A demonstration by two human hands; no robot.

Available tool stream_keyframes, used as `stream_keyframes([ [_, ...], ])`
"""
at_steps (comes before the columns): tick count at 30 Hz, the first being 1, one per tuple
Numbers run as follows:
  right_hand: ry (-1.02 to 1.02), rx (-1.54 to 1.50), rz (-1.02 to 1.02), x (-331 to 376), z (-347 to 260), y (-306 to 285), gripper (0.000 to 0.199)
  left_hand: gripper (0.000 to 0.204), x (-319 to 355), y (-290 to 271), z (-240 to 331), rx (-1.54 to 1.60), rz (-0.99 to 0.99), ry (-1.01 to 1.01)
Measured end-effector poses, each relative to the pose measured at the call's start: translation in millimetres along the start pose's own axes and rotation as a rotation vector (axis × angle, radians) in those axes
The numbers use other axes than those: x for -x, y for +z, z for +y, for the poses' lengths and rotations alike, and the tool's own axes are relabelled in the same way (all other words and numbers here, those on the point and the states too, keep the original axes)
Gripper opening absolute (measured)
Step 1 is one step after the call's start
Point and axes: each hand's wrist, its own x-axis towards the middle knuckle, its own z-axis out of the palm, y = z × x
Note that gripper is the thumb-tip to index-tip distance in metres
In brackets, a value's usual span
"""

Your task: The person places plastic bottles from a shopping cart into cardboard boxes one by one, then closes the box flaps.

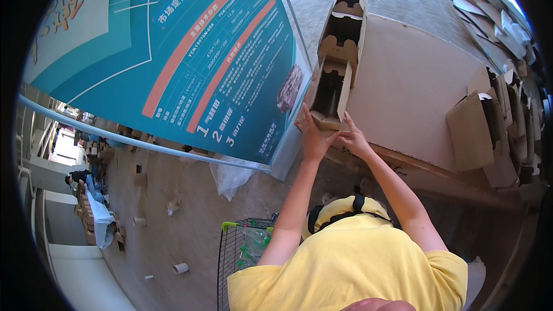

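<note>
A narrow open-topped brown cardboard box (344, 103) stands at the near end of a row on a table-like cardboard surface (417, 75). My left hand (314, 143) is at its near left corner, fingers along the side and thumb bent inward. At the near right corner my right hand (356, 140) grips the same box, its thumb almost meeting the left one. Beyond it, touching end to end, are a middle box (340, 47) and a far box (349, 7), both with notched end flaps. Fingertips on the box's outer sides are partly hidden.
A large teal printed board (230, 69) rises close on the left. Folded cardboard pieces (475, 129) lean at the surface's right end. A wire cart (230, 253) with plastic bottles stands at lower left. Farther left, a person (86, 181) bends by stacked boxes.
</note>
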Motion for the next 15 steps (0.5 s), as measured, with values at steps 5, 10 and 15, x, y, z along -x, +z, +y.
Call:
stream_keyframes([
  [5, -0.012, 0.157, 0.064, -21.9, 25.1, 12.7, 0.091, 0.133, -10.3, 7.6, -7.9, -0.082, 0.018, 0.11],
  [10, -0.053, 0.235, 0.106, -36.1, 27.0, 19.0, 0.09, 0.131, -19.0, 3.8, -13.3, -0.028, -0.043, 0.11],
  [15, 0.16, 0.351, -0.082, 3.9, -14.8, -7.2, 0.081, 0.125, -5.2, 4.0, -24.4, -0.029, 0.003, 0.091],
])
